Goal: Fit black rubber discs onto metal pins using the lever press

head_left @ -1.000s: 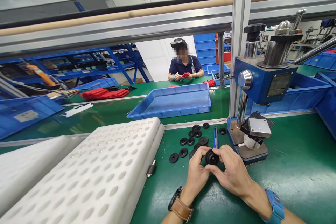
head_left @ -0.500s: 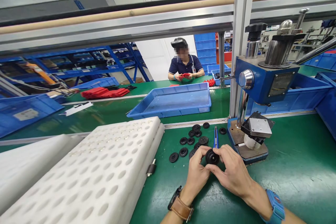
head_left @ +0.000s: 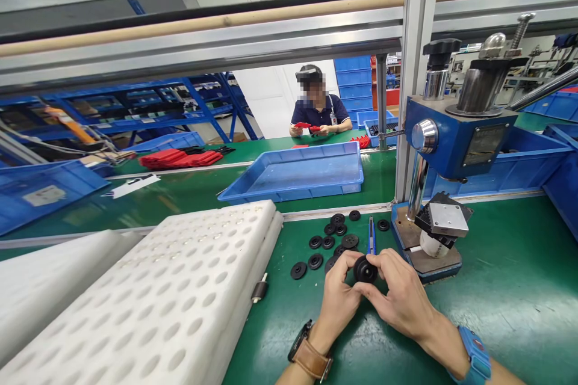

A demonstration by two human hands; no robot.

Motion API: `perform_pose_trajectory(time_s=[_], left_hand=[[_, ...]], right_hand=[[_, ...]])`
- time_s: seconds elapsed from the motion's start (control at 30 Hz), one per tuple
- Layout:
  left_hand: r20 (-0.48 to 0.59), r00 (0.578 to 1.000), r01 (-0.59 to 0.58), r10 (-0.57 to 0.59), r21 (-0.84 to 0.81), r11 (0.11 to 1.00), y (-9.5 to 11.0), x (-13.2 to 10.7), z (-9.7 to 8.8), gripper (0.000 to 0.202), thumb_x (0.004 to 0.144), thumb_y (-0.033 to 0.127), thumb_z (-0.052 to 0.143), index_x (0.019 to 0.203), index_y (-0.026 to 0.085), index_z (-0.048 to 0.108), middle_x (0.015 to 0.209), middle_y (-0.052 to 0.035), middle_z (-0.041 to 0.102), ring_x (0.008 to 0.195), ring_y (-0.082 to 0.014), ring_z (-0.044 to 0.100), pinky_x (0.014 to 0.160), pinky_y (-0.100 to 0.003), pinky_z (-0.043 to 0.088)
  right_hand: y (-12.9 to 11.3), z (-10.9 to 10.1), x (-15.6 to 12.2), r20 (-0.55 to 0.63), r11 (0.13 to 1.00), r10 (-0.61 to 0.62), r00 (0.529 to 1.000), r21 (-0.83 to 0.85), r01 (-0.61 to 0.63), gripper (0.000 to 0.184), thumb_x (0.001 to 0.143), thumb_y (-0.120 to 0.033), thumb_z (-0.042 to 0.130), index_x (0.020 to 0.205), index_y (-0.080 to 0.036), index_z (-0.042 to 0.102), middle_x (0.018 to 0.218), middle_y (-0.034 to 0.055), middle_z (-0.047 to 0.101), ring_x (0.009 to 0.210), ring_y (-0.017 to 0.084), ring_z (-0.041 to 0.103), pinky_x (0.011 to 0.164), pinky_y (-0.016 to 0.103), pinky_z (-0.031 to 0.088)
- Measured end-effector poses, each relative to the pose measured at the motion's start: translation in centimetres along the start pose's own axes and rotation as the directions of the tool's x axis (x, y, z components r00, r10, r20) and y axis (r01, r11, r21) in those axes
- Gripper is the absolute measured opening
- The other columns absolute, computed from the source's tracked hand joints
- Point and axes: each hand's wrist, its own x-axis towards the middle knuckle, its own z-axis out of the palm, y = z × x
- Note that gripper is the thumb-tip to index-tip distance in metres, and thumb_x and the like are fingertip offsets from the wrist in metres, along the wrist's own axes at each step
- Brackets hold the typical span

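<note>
Between my two hands is a round black gear-like wheel [head_left: 365, 270] with a small light centre, held above the green bench. My left hand [head_left: 342, 289] is closed on its left side, and my right hand [head_left: 397, 286] grips the right side with thumb and fingers. Just beyond my fingers lie several loose black discs [head_left: 315, 261], some flat and toothed. A blue utility knife [head_left: 371, 236] lies behind the held wheel. To the left, a small dark roller with a white shaft [head_left: 259, 290] rests beside the foam block.
A white foam tray [head_left: 149, 313] with rows of round holes fills the left side. At right stands a blue hand press [head_left: 456, 138] with a metal fixture [head_left: 447, 219]. Beyond the rail are a blue bin [head_left: 302, 174] and a co-worker [head_left: 318, 109] handling red pieces.
My hands and the black wheel stay almost still. Across the bench, the co-worker's hands have moved apart with the red pieces.
</note>
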Motion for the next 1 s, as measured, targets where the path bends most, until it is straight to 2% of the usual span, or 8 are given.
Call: perform_pose_trajectory(time_s=[1.0], left_hand=[[0.010, 1.000, -0.012, 0.012, -0.010, 1.000, 0.02, -0.01, -0.05, 0.021, 0.074, 0.001, 0.058, 0.083, 0.020, 0.057, 0.091, -0.0012, 0.067, 0.081, -0.0163, 0.063, 0.074, -0.026, 0.049]], right_hand=[[-0.12, -0.24, 0.07, 0.026, 1.000, 0.012, 1.000, 0.014, -0.012, 0.022, 0.102, -0.039, 0.054, 0.108, -0.018, 0.054, 0.082, 0.0039, 0.057, 0.075, 0.021, 0.055, 0.062, 0.032, 0.043]])
